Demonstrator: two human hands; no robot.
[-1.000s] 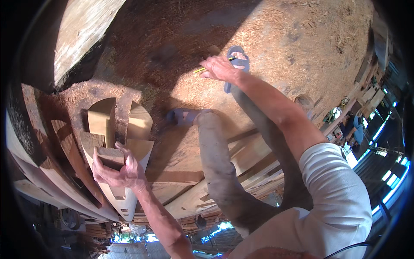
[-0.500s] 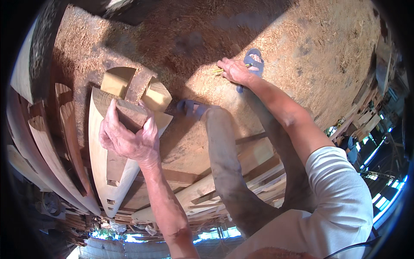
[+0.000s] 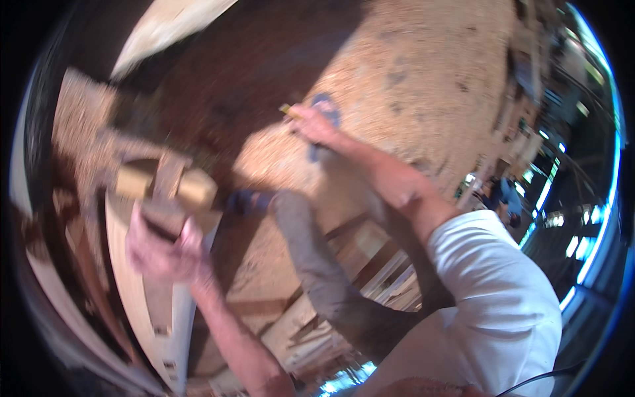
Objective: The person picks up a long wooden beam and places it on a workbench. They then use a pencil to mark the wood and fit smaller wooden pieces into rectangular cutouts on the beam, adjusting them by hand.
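Observation:
At the left, my left hand (image 3: 162, 258) is closed around a dark-faced wooden block (image 3: 165, 220), thumb and fingers on opposite sides. The block sits at the broad end of a pale tapering timber (image 3: 120, 245) with small square holes along it. Two lighter wooden pieces (image 3: 134, 180) stand just beyond the block, with a narrow strip between them. Out over the floor, my right hand (image 3: 314, 126) is closed on a slim yellow stick (image 3: 286, 110) that looks like a pencil. Motion blur hides the finer detail of both hands.
Wood shavings cover the floor (image 3: 423, 73). Curved timbers (image 3: 49, 278) lie along the far left, and a pale board (image 3: 169, 30) is at the top. More planks (image 3: 390, 271) lie behind my legs. A figure in blue (image 3: 509, 198) shows at the right.
The view has swung, so the timber, my hands and my feet appear farther left and mostly lower. My left hand stays on the block; my right hand keeps the yellow stick near my foot.

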